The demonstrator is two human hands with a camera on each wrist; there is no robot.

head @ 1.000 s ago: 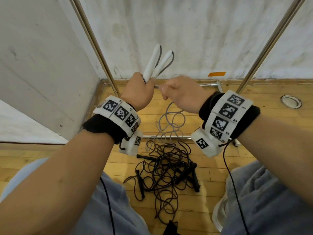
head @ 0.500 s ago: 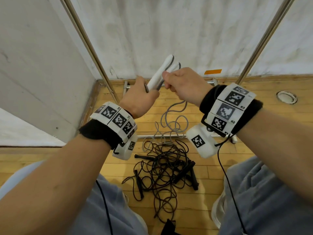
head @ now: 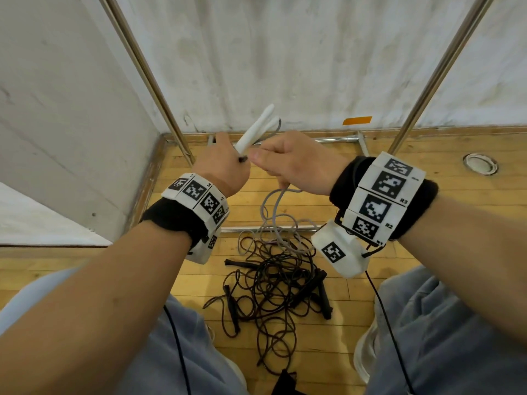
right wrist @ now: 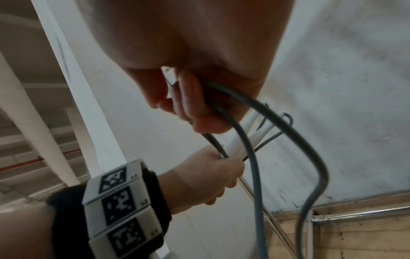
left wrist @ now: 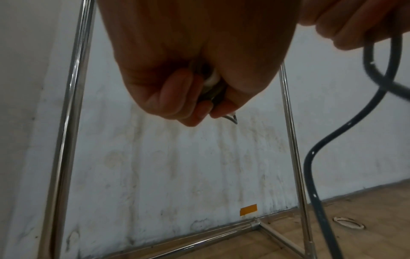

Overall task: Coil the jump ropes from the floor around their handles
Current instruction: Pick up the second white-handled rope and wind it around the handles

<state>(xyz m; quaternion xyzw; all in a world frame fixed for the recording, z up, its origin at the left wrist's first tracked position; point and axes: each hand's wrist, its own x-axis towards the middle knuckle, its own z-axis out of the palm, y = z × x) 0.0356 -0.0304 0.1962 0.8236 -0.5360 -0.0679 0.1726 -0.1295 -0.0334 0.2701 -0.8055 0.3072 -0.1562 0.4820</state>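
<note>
My left hand point(head: 221, 163) grips two white handles point(head: 258, 128) held together, pointing up and away toward the wall. Their lower ends are hidden inside the fist point(left wrist: 188, 91). My right hand point(head: 293, 163) sits just right of the handles and holds the grey rope point(head: 275, 206) in its curled fingers point(right wrist: 188, 105). The grey rope point(right wrist: 250, 157) loops from the handles through this hand and hangs down to the floor. A tangle of black jump ropes point(head: 273, 280) with black handles lies on the wooden floor between my knees.
Two slanted metal poles point(head: 148, 78) of a frame rise on either side, with its base bars point(head: 336, 139) on the wooden floor along the white wall. An orange tape strip point(head: 357, 120) marks the wall's foot. A round floor fitting point(head: 480, 163) lies at the right.
The right hand has dropped from the upper part of the handles to beside their base, carrying the grey rope. The left hand and handles sit lower in view than half a second ago.
</note>
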